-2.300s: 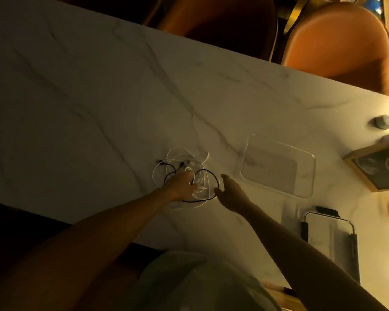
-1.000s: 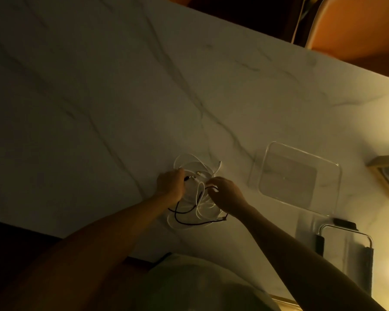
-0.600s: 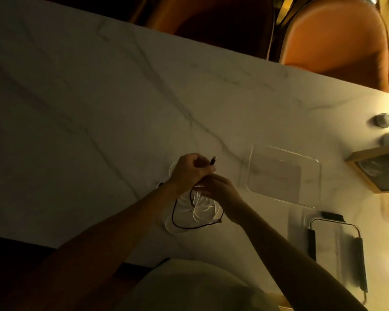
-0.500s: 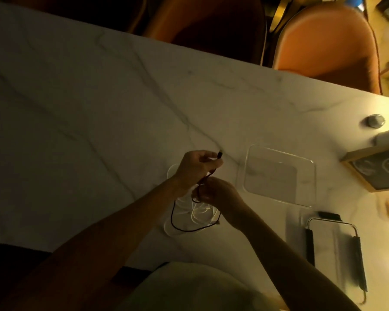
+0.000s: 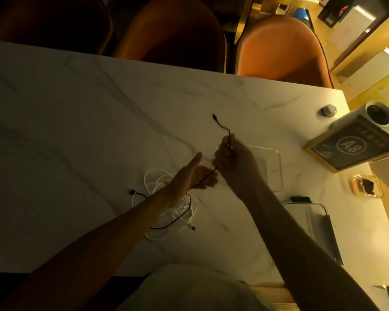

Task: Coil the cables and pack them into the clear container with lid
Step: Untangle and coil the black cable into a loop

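Note:
A tangle of white cables (image 5: 157, 180) lies on the marble table (image 5: 76, 122), with a black cable (image 5: 220, 126) running out of it. My right hand (image 5: 231, 162) grips the black cable above the table, its plug end sticking up past the fist. My left hand (image 5: 189, 178) holds the same cable just below, thumb raised. The clear container (image 5: 274, 171) sits on the table right behind my right hand, partly hidden by it. Its lid (image 5: 310, 230), with dark side clips, lies to the near right.
A framed dark sign marked A8 (image 5: 350, 147), a white cup (image 5: 380, 114), a small round metal piece (image 5: 328, 110) and a small amber dish (image 5: 366, 186) stand along the right side. Orange chairs (image 5: 281, 48) line the far edge.
Both hands have lifted off the tangle. My right hand now grips the black cable and has drawn its plug end up and to the right, while my left hand holds the cable below.

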